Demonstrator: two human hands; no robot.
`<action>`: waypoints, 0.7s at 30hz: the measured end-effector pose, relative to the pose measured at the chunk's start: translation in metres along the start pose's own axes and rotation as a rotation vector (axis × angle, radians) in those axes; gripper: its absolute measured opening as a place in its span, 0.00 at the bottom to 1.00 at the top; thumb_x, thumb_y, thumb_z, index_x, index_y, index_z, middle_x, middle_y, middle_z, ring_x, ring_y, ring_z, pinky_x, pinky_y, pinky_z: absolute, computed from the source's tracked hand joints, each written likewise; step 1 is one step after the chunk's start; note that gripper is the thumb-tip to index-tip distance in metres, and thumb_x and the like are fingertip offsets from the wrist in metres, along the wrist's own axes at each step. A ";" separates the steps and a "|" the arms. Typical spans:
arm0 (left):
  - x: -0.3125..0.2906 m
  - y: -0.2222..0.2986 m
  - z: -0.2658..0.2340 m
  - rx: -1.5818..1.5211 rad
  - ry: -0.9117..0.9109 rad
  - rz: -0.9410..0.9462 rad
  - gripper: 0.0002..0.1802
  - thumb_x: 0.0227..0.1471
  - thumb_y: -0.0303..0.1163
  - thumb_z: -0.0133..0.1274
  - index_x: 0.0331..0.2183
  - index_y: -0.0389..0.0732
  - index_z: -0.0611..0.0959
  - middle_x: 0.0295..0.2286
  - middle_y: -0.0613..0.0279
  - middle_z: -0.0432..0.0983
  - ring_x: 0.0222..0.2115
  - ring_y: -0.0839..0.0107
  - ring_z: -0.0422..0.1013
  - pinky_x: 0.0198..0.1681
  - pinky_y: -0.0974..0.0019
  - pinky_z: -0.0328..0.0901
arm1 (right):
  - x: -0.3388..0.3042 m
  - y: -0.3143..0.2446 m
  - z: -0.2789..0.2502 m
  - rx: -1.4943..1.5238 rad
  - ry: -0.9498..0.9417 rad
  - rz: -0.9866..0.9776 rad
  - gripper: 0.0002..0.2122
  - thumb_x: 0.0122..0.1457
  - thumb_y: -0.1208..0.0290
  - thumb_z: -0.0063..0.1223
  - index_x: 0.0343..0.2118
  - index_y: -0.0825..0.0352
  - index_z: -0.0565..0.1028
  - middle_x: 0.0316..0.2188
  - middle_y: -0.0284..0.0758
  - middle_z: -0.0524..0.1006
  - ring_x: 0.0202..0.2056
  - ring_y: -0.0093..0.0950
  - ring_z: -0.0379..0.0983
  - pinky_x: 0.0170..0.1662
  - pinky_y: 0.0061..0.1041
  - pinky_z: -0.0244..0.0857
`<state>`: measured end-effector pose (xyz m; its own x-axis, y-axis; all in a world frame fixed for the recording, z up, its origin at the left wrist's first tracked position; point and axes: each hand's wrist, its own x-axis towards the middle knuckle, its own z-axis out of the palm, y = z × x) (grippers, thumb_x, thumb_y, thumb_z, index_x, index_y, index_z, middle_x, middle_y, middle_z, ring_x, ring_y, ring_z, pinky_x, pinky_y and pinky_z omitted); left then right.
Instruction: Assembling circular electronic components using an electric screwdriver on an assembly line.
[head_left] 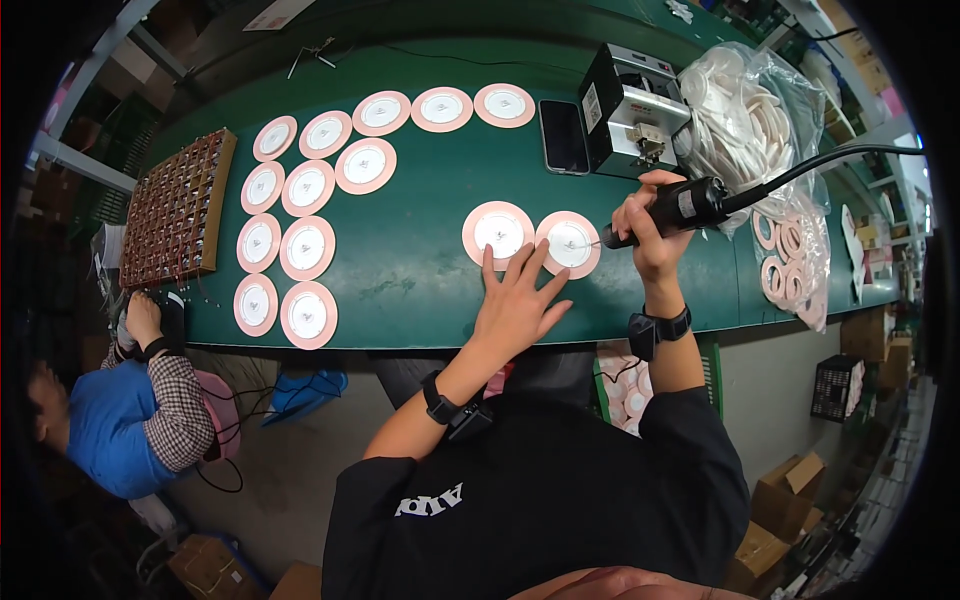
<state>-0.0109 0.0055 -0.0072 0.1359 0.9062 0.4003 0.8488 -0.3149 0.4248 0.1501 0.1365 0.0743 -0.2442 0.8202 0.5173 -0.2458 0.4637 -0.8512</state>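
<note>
A tool (690,205) is gripped by the curled fingers of the right hand (655,235), while two discs (573,238) are touched by the spread fingers of the left hand (515,305).

Disc prints (569,243) too small to read, black tool (692,204) partly hidden by right fingers (646,226)

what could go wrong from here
The black tool in the right hand points toward the left hand, so a slip might nick a finger. Its cord crosses in front of the bag of white parts in this view and could perhaps snag.
</note>
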 end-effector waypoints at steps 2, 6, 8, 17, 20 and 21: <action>0.000 0.000 0.000 0.001 0.002 0.000 0.22 0.50 0.48 0.59 0.46 0.51 0.83 0.57 0.52 0.65 0.59 0.56 0.59 0.61 0.27 0.42 | 0.000 -0.001 0.000 0.003 -0.014 -0.015 0.16 0.57 0.81 0.52 0.48 0.71 0.64 0.20 0.32 0.67 0.18 0.22 0.64 0.25 0.26 0.64; 0.000 -0.001 0.001 -0.004 0.011 0.000 0.22 0.50 0.48 0.59 0.46 0.51 0.84 0.57 0.52 0.64 0.59 0.55 0.59 0.61 0.27 0.42 | 0.000 -0.002 0.000 0.018 -0.013 -0.020 0.16 0.57 0.81 0.52 0.48 0.71 0.64 0.20 0.32 0.67 0.18 0.22 0.64 0.25 0.27 0.64; -0.001 -0.001 0.000 -0.008 -0.010 -0.010 0.22 0.50 0.48 0.59 0.47 0.52 0.83 0.58 0.53 0.63 0.60 0.56 0.58 0.61 0.27 0.41 | 0.002 -0.004 0.001 0.023 -0.024 -0.021 0.16 0.57 0.81 0.52 0.47 0.71 0.65 0.20 0.32 0.67 0.18 0.22 0.64 0.25 0.26 0.64; 0.003 0.001 -0.003 -0.008 -0.019 -0.023 0.23 0.51 0.47 0.59 0.48 0.52 0.83 0.59 0.53 0.63 0.60 0.55 0.58 0.61 0.27 0.41 | 0.006 0.008 0.008 0.079 0.028 0.075 0.11 0.57 0.84 0.51 0.39 0.68 0.64 0.21 0.32 0.67 0.18 0.22 0.64 0.25 0.26 0.63; -0.001 0.001 -0.001 -0.015 -0.030 -0.020 0.23 0.51 0.47 0.59 0.48 0.52 0.83 0.59 0.53 0.63 0.60 0.55 0.58 0.61 0.28 0.41 | -0.002 0.009 0.008 0.070 0.022 0.071 0.11 0.56 0.84 0.52 0.38 0.67 0.63 0.21 0.32 0.67 0.18 0.23 0.64 0.25 0.26 0.63; -0.002 0.001 -0.002 -0.017 -0.035 -0.018 0.23 0.51 0.47 0.59 0.48 0.52 0.83 0.59 0.53 0.63 0.60 0.55 0.58 0.61 0.28 0.41 | -0.003 0.009 0.009 0.066 0.020 0.068 0.11 0.56 0.84 0.52 0.38 0.67 0.63 0.21 0.32 0.67 0.18 0.23 0.64 0.25 0.26 0.63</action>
<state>-0.0107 0.0032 -0.0059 0.1393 0.9210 0.3639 0.8422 -0.3035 0.4456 0.1406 0.1355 0.0660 -0.2437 0.8560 0.4560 -0.2908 0.3840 -0.8763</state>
